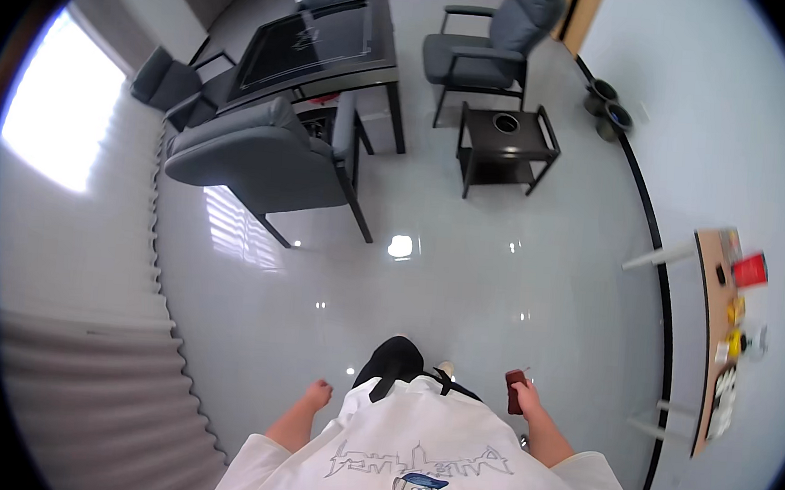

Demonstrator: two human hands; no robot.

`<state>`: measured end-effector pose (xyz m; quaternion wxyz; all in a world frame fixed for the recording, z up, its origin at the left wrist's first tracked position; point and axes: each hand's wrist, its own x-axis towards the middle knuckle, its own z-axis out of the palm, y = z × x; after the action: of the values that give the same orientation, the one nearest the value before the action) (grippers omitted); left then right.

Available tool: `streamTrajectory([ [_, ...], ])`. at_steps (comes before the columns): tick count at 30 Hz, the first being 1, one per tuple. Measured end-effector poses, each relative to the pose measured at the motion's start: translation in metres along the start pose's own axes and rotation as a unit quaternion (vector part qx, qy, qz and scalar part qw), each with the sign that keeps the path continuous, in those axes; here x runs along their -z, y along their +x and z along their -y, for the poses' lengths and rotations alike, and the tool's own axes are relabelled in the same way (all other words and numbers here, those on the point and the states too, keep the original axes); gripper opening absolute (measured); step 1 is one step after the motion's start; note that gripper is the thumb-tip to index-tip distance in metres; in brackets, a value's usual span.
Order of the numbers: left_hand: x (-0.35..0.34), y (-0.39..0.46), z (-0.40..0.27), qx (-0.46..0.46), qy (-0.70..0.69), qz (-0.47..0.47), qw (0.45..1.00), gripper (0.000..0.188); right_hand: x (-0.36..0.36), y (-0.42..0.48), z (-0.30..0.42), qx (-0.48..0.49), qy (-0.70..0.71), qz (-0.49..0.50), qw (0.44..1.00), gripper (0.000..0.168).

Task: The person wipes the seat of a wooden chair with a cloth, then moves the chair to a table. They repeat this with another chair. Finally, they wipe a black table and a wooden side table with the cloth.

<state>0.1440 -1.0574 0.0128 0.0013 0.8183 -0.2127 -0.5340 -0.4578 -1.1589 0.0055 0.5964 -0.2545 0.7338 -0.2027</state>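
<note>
My right hand (525, 396) is closed around a dark red handheld object (514, 392), perhaps a phone or a small case, held out at my right side above the floor. At my left side hangs my left hand (318, 394), fingers curled, with no object visible in it. Whether its fingers are fully closed cannot be made out. Both hands are well apart, on either side of my white printed T-shirt (426, 445).
Ahead on the glossy floor (444, 283) stand a dark table (315, 38) with grey armchairs (268, 161) and a small brown side table (509, 140). Two dark bins (613, 120) sit by the right wall. A narrow wooden table (711, 301) holds several items. Curtains (103, 375) hang left.
</note>
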Motion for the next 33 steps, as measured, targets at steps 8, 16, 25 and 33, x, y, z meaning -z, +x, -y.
streamTrajectory([
  [8,-0.021,0.077,-0.072,-0.082,0.275,0.097,0.953,0.038,0.006,0.112,0.175,-0.031,-0.003,-0.081,0.996,0.035],
  [16,0.110,0.200,-0.409,-0.305,0.146,-0.079,0.938,0.036,-0.095,0.172,0.354,0.100,-0.283,0.023,0.954,0.040],
  [25,0.192,0.170,-0.632,-0.353,0.341,-0.108,0.864,0.029,-0.121,0.310,0.462,0.069,-0.136,0.072,0.986,0.037],
  [33,0.172,0.228,-0.643,-0.129,-0.174,-0.185,0.959,0.019,-0.116,0.420,0.662,0.329,-0.375,0.043,0.866,0.030],
])
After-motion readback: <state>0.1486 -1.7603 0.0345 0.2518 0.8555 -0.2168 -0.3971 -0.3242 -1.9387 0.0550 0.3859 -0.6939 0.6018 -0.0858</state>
